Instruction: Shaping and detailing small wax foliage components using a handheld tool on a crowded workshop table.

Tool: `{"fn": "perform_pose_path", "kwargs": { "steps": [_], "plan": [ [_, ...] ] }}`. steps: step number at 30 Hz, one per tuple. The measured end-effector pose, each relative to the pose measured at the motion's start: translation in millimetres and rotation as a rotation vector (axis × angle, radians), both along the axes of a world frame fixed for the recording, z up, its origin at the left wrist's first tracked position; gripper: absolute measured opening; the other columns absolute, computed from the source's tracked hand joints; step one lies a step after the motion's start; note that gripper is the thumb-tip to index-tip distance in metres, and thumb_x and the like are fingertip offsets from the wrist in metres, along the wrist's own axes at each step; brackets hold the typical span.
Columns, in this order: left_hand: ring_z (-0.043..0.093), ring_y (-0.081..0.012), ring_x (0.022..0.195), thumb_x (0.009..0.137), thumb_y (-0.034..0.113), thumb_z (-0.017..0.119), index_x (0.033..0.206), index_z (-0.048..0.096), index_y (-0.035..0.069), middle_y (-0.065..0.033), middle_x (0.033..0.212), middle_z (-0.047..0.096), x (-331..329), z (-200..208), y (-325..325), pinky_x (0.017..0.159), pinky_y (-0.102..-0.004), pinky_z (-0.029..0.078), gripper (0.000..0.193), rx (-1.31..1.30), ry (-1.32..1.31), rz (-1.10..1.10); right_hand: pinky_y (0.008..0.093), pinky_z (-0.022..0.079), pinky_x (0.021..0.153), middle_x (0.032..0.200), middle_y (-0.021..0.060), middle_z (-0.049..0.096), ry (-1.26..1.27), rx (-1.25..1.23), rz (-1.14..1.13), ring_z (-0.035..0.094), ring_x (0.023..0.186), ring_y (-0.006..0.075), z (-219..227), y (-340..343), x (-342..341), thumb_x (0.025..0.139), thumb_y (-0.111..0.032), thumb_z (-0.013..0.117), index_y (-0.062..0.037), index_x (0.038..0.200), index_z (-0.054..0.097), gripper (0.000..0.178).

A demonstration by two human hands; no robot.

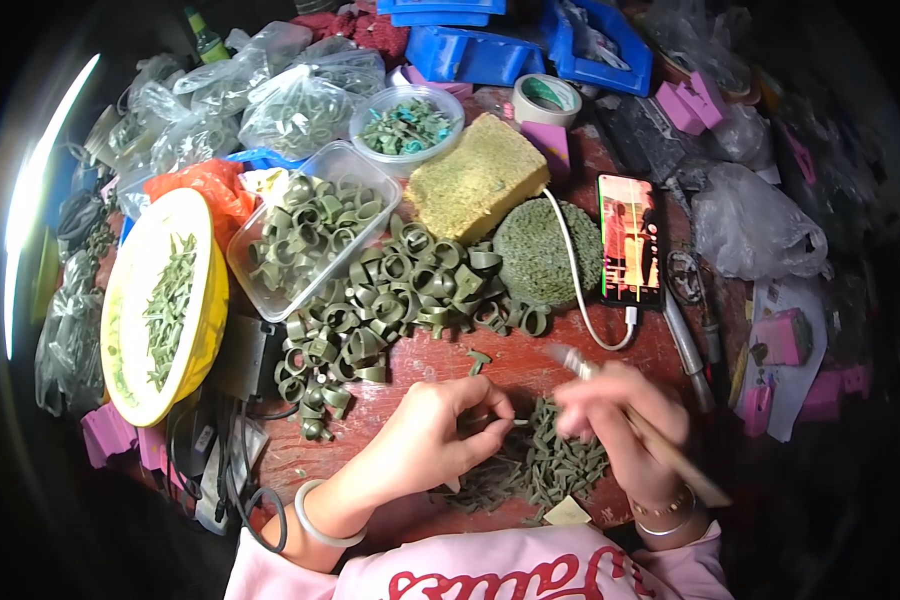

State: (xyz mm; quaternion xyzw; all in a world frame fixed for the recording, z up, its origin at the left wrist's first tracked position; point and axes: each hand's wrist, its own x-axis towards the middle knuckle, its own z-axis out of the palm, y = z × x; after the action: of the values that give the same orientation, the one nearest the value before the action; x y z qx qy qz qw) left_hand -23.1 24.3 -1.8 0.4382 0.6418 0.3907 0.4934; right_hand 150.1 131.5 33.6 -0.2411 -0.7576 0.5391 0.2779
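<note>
My left hand is closed in a pinch, with a small green piece poking out at the fingertips. My right hand grips a wooden-handled tool; its pale, flat tip points up and left, and the handle slants down to the right. Under and between both hands lies a heap of small, slender dark green pieces. Beyond my left hand sits a pile of olive-green rings, and a clear plastic box holds more of them. One small green piece lies alone on the red table.
A yellow basin with green slivers stands at left. Behind the rings are a round tub, a yellow sponge block, and a round green pad. A phone with a white cable lies at right. Blue bins stand at the back.
</note>
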Motion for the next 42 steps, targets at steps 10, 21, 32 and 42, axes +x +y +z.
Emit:
{"fn": "perform_pose_path", "kwargs": {
  "steps": [10, 21, 32, 42],
  "plan": [
    [0.049, -0.0014, 0.067, 0.083, 0.006, 0.070, 0.091, 0.064, 0.003, 0.0038, 0.077, 0.057, -7, -14, 0, 0.060, -0.0153, 0.040, 0.011, 0.042, -0.553, 0.217, 0.0331, 0.046, 0.052, 0.073, 0.0086, 0.055, -0.207, 0.371, 0.164, 0.058, 0.059, 0.0230, -28, 6, -9, 0.074, -0.004, 0.075, -0.0025, 0.084, 0.062, 0.017],
    [0.047, -0.0007, 0.062, 0.083, -0.001, 0.069, 0.104, 0.060, 0.002, 0.0022, 0.085, 0.056, 5, -9, 0, 0.048, -0.0133, 0.030, 0.023, -0.118, -0.992, 0.302, 0.0337, 0.045, 0.052, 0.071, 0.0083, 0.047, -0.179, 0.809, 0.042, 0.052, 0.059, 0.0234, -35, -9, -12, 0.071, -0.003, 0.072, -0.0020, 0.087, 0.058, 0.022],
    [0.039, -0.0016, 0.053, 0.089, 0.006, 0.063, 0.099, 0.061, 0.005, -0.0038, 0.088, 0.063, -1, -13, -2, 0.045, -0.0159, 0.026, 0.010, -0.100, -1.193, 0.408, 0.0291, 0.047, 0.056, 0.078, 0.0094, 0.055, 0.004, 0.338, 0.145, 0.056, 0.064, 0.0189, -32, -2, -5, 0.094, -0.031, 0.056, 0.0018, 0.099, 0.060, 0.034],
    [0.039, 0.0002, 0.053, 0.087, 0.011, 0.068, 0.119, 0.061, 0.006, 0.0010, 0.086, 0.064, -1, -3, -1, 0.046, -0.0166, 0.028, 0.033, -0.037, -0.886, 0.331, 0.0258, 0.052, 0.072, 0.094, 0.0132, 0.064, 0.170, 0.013, 0.017, 0.064, 0.084, 0.0171, -25, 1, -3, 0.089, -0.005, 0.062, 0.0058, 0.106, 0.059, 0.020]
  ]
}}
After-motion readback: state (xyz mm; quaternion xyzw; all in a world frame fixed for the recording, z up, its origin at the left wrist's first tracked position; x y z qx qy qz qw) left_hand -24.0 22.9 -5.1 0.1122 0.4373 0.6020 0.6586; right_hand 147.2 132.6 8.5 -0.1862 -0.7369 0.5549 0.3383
